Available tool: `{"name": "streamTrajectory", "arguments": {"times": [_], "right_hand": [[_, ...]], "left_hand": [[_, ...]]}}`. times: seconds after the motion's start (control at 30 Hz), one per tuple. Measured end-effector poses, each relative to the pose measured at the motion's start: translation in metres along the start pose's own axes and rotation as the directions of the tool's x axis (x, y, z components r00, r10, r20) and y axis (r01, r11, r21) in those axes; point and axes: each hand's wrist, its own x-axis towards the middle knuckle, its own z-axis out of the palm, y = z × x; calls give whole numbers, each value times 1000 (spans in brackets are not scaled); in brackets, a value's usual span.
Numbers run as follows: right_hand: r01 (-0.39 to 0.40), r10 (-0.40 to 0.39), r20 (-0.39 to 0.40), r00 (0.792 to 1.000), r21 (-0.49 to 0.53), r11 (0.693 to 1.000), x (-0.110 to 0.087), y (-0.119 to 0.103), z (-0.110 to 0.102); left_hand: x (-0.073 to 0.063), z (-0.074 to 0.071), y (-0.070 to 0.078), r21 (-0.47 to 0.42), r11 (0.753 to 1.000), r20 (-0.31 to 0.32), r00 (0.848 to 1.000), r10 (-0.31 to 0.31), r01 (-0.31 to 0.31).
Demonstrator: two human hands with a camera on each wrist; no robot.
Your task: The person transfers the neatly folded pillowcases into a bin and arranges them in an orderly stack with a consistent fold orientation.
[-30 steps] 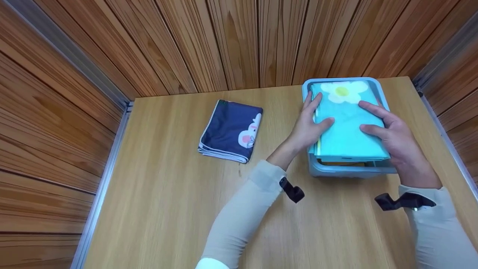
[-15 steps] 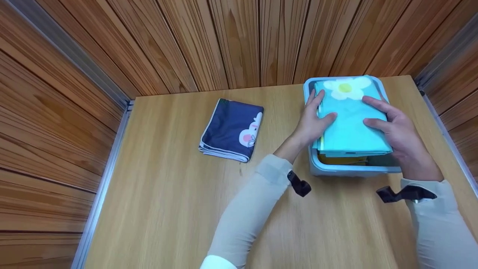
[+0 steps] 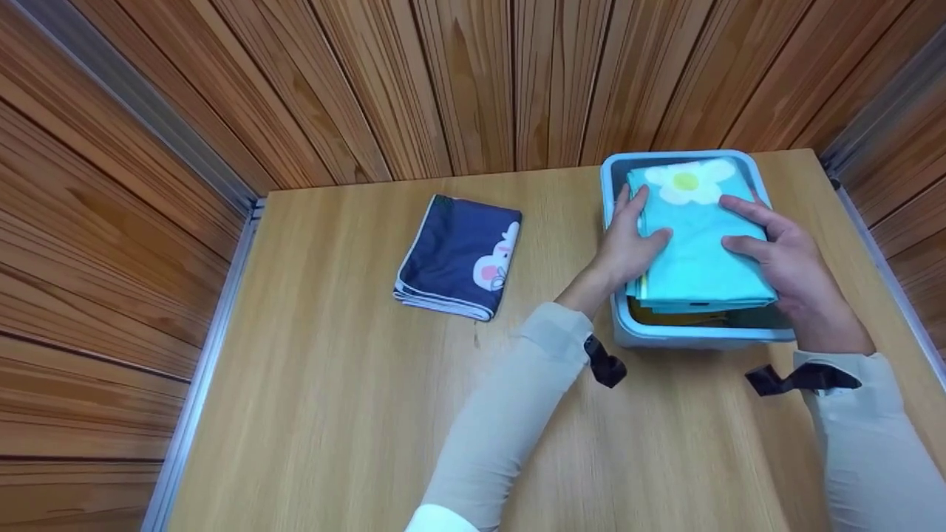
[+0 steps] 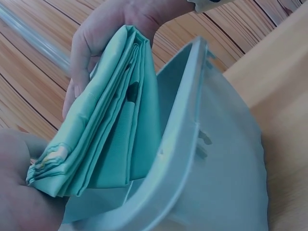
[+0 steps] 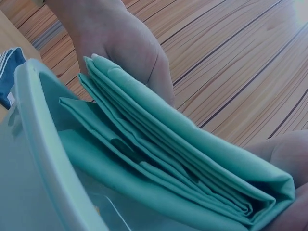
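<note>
Many folds of turquoise cloth (image 4: 103, 122), distinct only in wrist views

Soft, fairly even light brightens the counter (image 3: 318, 362) in the head view, leaving a pale sheen on its near middle and gentle shadows below the bin (image 3: 702, 338) and left of the right sleeve (image 3: 865, 451). Both wrist views are dimmer and hazier, cast in muted green-grey, with fine detail smeared and darkness between the folds of the cloth (image 5: 168, 120). White glare washes out the wall (image 5: 240, 62) at its far right in the right wrist view.
</note>
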Motion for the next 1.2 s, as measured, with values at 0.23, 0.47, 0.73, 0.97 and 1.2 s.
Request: {"name": "streamTrajectory", "arguments": {"times": [0.23,0.47,0.73,0.97,1.2], "right_hand": [[15,-15,-4,1000,-9,1000,3,-1,3],[-9,9,-5,1000,-30,999,3,1,2],[-21,21,-5,1000,-41,999,3,3,1],[-27,27,-15,1000,-26,999,1,2,1],[33,-32,-21,999,43,999,1,2,2]], "left_hand": [[1,1,-5,13,1000,9,1000,-19,19],[1,2,-5,31,999,16,1000,-25,25],[1,2,-3,14,999,11,999,-47,47],[2,3,0,-9,999,14,999,-52,52],[0,2,2,25,999,15,999,-38,37]]}}
